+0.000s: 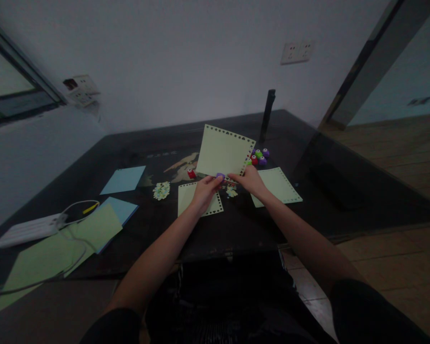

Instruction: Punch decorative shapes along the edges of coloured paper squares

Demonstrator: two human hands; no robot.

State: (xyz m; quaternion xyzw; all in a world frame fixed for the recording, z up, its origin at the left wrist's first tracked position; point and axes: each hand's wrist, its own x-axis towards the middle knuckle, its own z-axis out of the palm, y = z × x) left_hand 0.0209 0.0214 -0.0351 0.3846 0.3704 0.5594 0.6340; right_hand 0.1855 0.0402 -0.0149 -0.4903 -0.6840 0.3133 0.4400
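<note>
My left hand [204, 190] pinches a small purple punch [220, 176] on the lower edge of the pale green sheet [224, 152]; my right hand [249, 181] grips that edge, holding it above the table [236, 224]. I judge the sheet light, limp and easily creased: hold it near the punched border.

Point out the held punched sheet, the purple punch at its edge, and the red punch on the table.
held punched sheet [222, 152], head view, sheet's middle
purple punch [220, 176], head view, its top
red punch [191, 174], head view, its body
</note>
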